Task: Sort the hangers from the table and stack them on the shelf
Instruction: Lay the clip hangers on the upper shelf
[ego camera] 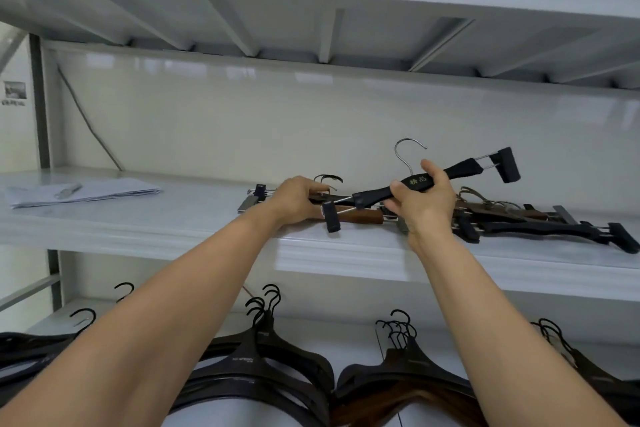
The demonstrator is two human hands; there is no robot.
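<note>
Shelf (173,218), middle tier. Far left: papers (104,189), flat, with a small grey item on top (too blurred to name). Centre: left hand (298,199), fingers curled over a brown hanger (360,217) lying on the shelf. Next: black hanger (462,168), lifted and tilted, right end high, its low clip crossing in front of the brown hanger; right hand (424,204) grips its middle. Right: pile (540,227) of clip hangers, just beside that hand. Lower shelf (349,336): coat hangers (249,362) in stacks, partly hidden by both forearms.

Papers (83,191) left of hangers (540,222) (same shelf (173,229)).
</note>
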